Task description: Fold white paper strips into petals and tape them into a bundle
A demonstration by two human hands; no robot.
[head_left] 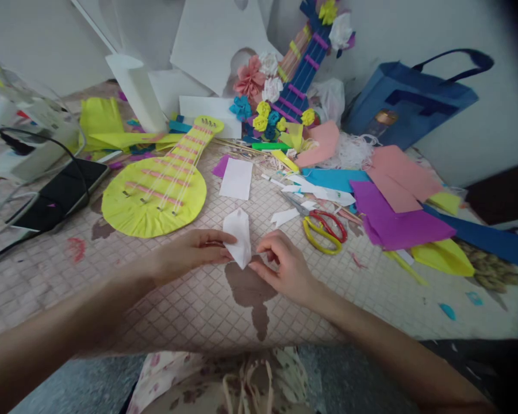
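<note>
A small white paper piece with a pointed lower end is up over the front middle of the table. My left hand pinches its left edge between thumb and fingers. At its lower right corner is my right hand, fingers curled and thumb close to the tip; whether it grips the paper is too small to tell. Just behind lies a white paper rectangle over a bit of purple paper. A yellow paper lute with pink strips and strings rests to the left.
Red-and-yellow-handled scissors lie right of my right hand. Purple and pink sheets are heaped at the right. Behind stand a blue bag, paper flowers and a white roll. A phone lies left.
</note>
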